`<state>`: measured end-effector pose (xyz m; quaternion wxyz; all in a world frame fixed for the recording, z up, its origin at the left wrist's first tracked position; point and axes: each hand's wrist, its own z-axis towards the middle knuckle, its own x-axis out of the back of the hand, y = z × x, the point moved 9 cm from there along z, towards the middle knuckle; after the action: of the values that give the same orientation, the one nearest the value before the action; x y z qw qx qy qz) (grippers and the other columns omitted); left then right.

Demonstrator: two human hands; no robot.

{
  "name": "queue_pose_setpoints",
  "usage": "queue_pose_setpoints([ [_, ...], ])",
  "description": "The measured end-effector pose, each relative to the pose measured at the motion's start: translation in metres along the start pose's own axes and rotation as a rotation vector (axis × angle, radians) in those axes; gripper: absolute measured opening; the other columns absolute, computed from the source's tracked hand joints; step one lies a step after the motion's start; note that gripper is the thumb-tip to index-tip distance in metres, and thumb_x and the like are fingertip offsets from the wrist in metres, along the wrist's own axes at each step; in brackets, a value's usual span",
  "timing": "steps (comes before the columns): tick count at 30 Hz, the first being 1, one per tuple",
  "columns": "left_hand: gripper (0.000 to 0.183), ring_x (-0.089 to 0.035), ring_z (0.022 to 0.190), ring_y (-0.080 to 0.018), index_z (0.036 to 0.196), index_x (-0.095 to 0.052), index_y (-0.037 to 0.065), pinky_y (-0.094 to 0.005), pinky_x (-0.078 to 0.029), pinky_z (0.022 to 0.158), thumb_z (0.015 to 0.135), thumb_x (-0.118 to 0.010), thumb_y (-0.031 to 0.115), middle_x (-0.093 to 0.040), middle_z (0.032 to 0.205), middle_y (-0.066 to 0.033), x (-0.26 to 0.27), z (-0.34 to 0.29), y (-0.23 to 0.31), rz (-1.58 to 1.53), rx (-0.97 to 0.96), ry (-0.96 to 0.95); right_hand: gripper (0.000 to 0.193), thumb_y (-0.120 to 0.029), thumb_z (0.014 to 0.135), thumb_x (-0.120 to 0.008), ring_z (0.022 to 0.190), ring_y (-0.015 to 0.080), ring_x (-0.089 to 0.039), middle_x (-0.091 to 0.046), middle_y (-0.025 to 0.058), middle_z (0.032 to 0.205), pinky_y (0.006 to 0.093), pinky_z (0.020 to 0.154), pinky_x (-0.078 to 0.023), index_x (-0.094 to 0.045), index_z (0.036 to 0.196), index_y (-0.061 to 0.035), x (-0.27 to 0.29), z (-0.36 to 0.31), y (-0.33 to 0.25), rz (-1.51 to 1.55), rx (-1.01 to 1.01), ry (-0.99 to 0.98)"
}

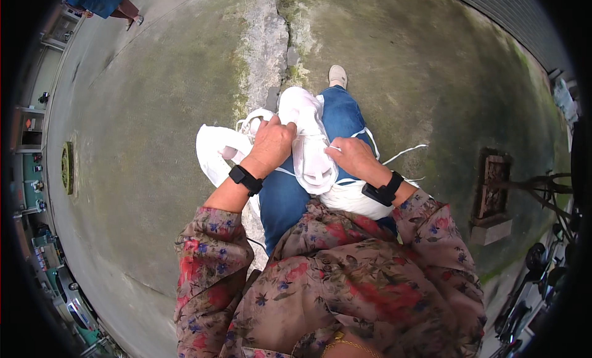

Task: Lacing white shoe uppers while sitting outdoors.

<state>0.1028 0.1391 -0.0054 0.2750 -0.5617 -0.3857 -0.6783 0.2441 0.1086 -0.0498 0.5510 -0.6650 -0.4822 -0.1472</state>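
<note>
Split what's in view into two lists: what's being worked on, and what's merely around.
Being worked on, it seems:
white shoe-like piece, between left hand and right hand
white cord, trailing rightward
white bundle, on the lap

Merely around:
brown rectangular frame, on the ground
pale block beside it
parked car

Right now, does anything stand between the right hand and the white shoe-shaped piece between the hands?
Nothing visible does: the right hand is at the right edge of the white shoe-shaped piece, apparently touching it.
</note>
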Motion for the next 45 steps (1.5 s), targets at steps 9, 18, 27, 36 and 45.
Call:
queue_pose_setpoints([
  [9,0.005,-0.055,0.066,-0.0292,0.072,-0.053,0.001,-0.0389,-0.042,0.063,0.067,-0.053,0.003,-0.057,0.061,-0.0131,-0.003,-0.016,0.008,0.101,0.015,-0.038,0.021,-0.020,0.082,-0.055,0.059,0.0323,-0.059,-0.057,0.0159,0.063,0.0413,0.052,-0.046,-0.054,0.075,-0.0008,0.001,-0.052,-0.025,-0.180,0.396,0.110],
  [18,0.042,-0.058,0.055,-0.0252,0.075,-0.062,-0.002,-0.0347,-0.045,0.057,0.085,-0.055,0.038,-0.056,0.053,-0.0121,-0.038,-0.008,-0.027,-0.688,0.585,-0.377,0.025,-0.025,0.076,-0.063,0.065,0.0342,-0.060,-0.059,0.0159,0.065,0.0410,0.058,-0.045,-0.058,0.086,-0.0025,-0.001,-0.027,-0.034,-0.228,0.340,0.012],
  [27,0.032,-0.057,0.055,-0.0245,0.067,-0.062,0.001,-0.0353,-0.044,0.055,0.082,-0.057,0.028,-0.060,0.058,-0.0096,-0.030,0.010,-0.004,-0.659,0.328,-0.280,0.016,-0.017,0.073,-0.063,0.065,0.0311,-0.062,-0.059,0.0163,0.064,0.0397,0.057,-0.048,-0.060,0.071,-0.0022,-0.011,-0.039,-0.016,-0.369,0.375,0.009],
  [36,0.006,-0.050,0.071,-0.0201,0.070,-0.058,0.008,-0.0335,-0.037,0.072,0.065,-0.056,0.012,-0.054,0.061,-0.0028,0.010,-0.019,0.057,0.266,-0.386,-0.020,0.020,-0.021,0.078,-0.060,0.060,0.0321,-0.060,-0.058,0.0144,0.062,0.0407,0.052,-0.045,-0.056,0.080,-0.0024,-0.007,-0.028,-0.017,-0.349,0.353,0.063],
  [45,0.007,-0.051,0.070,-0.0214,0.074,-0.058,0.006,-0.0345,-0.039,0.070,0.070,-0.056,0.011,-0.054,0.059,-0.0055,-0.001,-0.021,0.044,0.219,-0.287,-0.004,0.020,-0.022,0.082,-0.057,0.064,0.0360,-0.054,-0.054,0.0156,0.065,0.0417,0.056,-0.040,-0.054,0.073,-0.0037,0.009,-0.090,-0.048,0.018,0.500,-0.209],
])
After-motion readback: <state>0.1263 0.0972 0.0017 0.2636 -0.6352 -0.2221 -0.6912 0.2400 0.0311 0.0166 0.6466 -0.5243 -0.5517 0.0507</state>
